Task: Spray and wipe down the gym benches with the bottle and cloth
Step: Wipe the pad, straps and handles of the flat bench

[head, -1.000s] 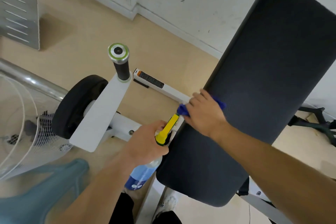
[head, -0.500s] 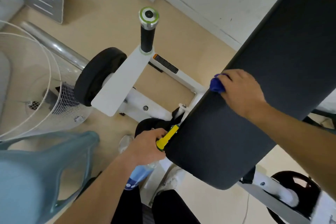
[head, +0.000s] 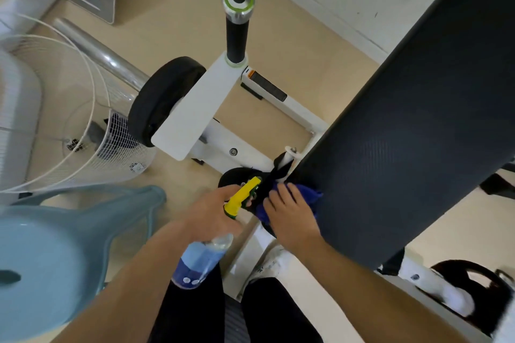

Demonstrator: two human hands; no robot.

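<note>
Low in the frame's centre I see my left hand (head: 207,213) with fingers wrapped around the yellow-headed spray bottle (head: 204,256), while my right hand (head: 289,213) presses the blue cloth (head: 308,193) against the black bench pad (head: 404,133)'s lower-left edge.

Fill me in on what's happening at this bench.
A person is cleaning a gym bench. The right hand presses a blue cloth against the near left edge of the black bench pad. The left hand grips a spray bottle with a yellow trigger head, held just beside the cloth and not aimed at the pad's top. A pale blue plastic stool stands on the person's left.
</note>
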